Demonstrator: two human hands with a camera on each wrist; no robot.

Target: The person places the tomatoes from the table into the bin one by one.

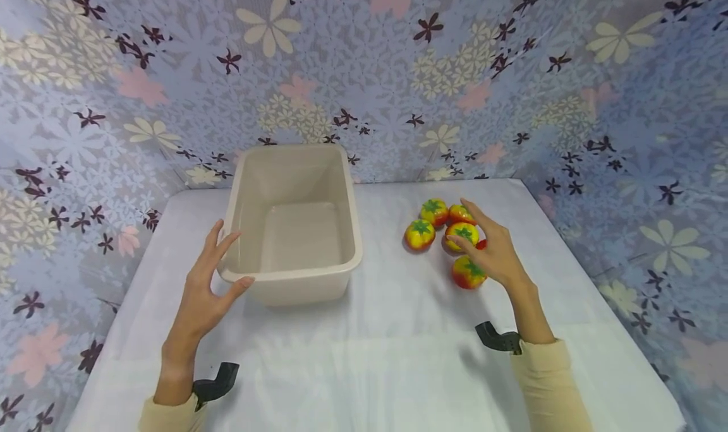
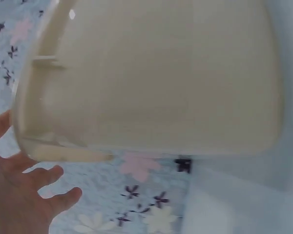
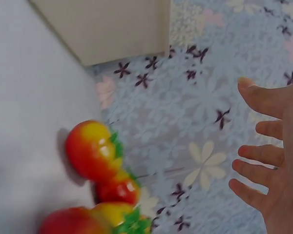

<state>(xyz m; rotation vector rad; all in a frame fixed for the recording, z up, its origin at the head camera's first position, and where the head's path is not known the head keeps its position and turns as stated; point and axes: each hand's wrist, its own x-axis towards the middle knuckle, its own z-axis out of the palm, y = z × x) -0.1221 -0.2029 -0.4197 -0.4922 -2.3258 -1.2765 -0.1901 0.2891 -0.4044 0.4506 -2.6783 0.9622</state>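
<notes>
A deep beige plastic bin (image 1: 301,276) stands upright on the left half of the table, its inside bare. My left hand (image 1: 201,296) is at its near left corner, thumb and fingers spread close to the rim and gripping nothing. The left wrist view has that hand (image 2: 19,187) beside the bin's wall (image 2: 156,87). Several red-and-yellow tomato-like fruits (image 1: 419,235) with green star-shaped tops lie clustered right of the bin. Over this cluster hovers my right hand (image 1: 497,252), fingers extended and palm unfilled, partly hiding the fruits behind it.
A white cloth covers the table (image 1: 375,369). Flower-patterned fabric (image 1: 392,91) rises behind it and along both sides. Each wrist carries a black camera mount (image 1: 216,383). The bin stands near the table's back edge.
</notes>
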